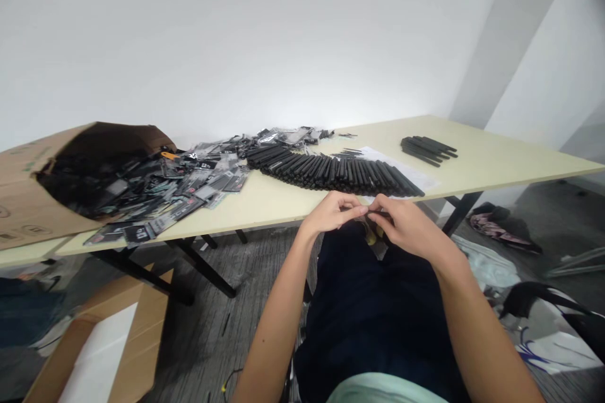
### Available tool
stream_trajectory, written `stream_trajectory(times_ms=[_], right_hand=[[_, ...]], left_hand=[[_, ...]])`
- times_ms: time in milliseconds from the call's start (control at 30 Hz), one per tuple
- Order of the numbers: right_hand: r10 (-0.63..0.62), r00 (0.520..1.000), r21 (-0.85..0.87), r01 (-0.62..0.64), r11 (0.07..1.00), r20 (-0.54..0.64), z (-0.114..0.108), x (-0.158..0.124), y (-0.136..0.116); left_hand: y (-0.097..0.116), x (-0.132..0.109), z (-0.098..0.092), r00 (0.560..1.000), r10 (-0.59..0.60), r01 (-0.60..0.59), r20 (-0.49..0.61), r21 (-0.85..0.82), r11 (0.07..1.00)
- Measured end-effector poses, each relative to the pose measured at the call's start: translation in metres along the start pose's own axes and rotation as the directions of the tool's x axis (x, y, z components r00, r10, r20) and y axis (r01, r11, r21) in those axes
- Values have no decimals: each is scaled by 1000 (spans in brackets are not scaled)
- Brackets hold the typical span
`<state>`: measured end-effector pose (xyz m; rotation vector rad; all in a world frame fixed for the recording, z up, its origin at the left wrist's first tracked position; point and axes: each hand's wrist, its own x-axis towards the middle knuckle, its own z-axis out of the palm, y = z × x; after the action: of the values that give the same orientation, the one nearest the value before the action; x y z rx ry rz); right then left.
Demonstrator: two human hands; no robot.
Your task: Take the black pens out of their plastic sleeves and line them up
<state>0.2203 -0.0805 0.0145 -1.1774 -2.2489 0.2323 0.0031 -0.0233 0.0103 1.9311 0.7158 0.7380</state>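
Note:
Close to the table's front edge, my left hand [334,211] and my right hand [407,227] meet over my lap. Both are closed, fingertips pinching a thin black stick [377,212] between them. The fingers cover most of it, so its kind does not show. Just beyond, a long curved row of black pen-like sticks [331,171] lies side by side on the table [278,203]. White paper [411,175] is partly under the row's right end. A smaller bundle of similar black sticks [428,150] rests farther right.
A cardboard box [33,195] lies on its side at left, spilling a heap of flat plastic packets [208,179] onto the table. Below stands an open carton [142,334] on the floor. Bags and cloth [491,264] lie at right under the table.

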Motion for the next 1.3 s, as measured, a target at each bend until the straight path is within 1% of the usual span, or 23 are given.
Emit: stream_trajectory(times_ms=[133,233,400,533,633,733,900,1033,1100,1200,1300], right_hand=[[-1,1000,-26,1,1000,-10,-2,-1,-3],[15,1000,-75,-17,997,-22,-4,-2,-7],[35,999,-115,-37,993,-20,-5,-3,-12],[50,998,-110,-52,993,-24,-4,-2,-11],[54,999,-74,-54,996,0,-4,-2,-9],[66,998,-43,-65,997,21,-4,-2,-7],[66,997,-23,-65,998,50,-3,-2,-4],[60,997,-30,-59,998,57,-1,-2,-1],[58,997,-40,-56,998,45,0,-1,-2],[59,998,-78,-60,995,-7,-1,-1,-5],[58,997,-119,-63,991,-46,-2,-1,-7]], left_hand=[[3,0,-2,999,21,-24,42,58,998],[4,0,-2,998,-11,6,59,77,997],[4,0,-1,997,-56,50,56,105,993],[3,-1,-1,996,-57,54,63,50,997],[2,-1,-2,996,-41,44,73,-35,998],[2,-2,-1,997,-43,49,59,-94,994],[5,-2,-1,998,-33,40,55,-124,991],[4,-1,-2,998,-32,39,51,-131,991],[3,-1,-2,998,-25,32,62,-121,992],[2,-1,-2,997,-1,7,77,-76,997],[2,-2,-1,998,20,-18,54,-34,999]])
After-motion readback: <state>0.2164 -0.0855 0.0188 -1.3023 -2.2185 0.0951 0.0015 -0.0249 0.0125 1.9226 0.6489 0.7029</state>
